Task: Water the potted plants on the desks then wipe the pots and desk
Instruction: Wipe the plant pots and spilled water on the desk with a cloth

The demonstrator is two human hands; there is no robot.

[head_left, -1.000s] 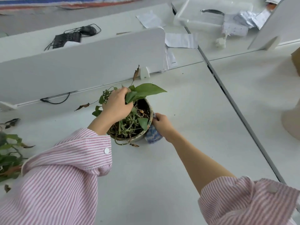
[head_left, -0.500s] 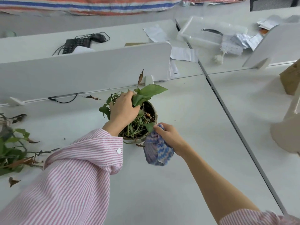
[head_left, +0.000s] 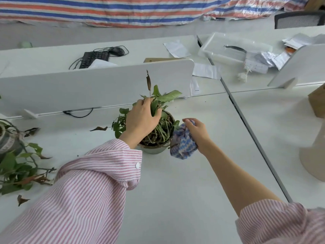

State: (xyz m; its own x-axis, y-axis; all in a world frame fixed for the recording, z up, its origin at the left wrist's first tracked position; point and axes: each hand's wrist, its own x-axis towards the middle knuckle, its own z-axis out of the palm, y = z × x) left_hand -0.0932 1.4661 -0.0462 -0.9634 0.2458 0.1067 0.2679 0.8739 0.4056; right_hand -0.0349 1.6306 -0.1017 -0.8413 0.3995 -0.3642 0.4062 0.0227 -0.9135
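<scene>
**Wiping the pot, foliage held aside**

Nearest, two pink-striped sleeves (head_left: 84,196) reach up from 6 o'clock over the white worktop (head_left: 175,191). At centre sits the small potted plant (head_left: 158,136) in its pale round pot (head_left: 153,150). The left hand (head_left: 142,120) is closed around a bunch of its stems and leaves, gathering them up and clear of the rim. The right hand (head_left: 197,132) clutches a bunched blue-and-white patterned cloth (head_left: 183,144), pressed against the pot's side at 3 o'clock.

Judging by this, watering is over here and the pot-wiping step is under way. The next move likely calls for working the cloth around the pot wall while the plant is steadied, then over the worktop.

At 9 o'clock a second, trailing plant (head_left: 15,166) sprawls with dry fallen leaves (head_left: 99,128). Beyond, at 12 o'clock, stands a white divider panel (head_left: 91,87), with a keyboard (head_left: 94,59) and scattered papers (head_left: 205,70) behind it.
</scene>
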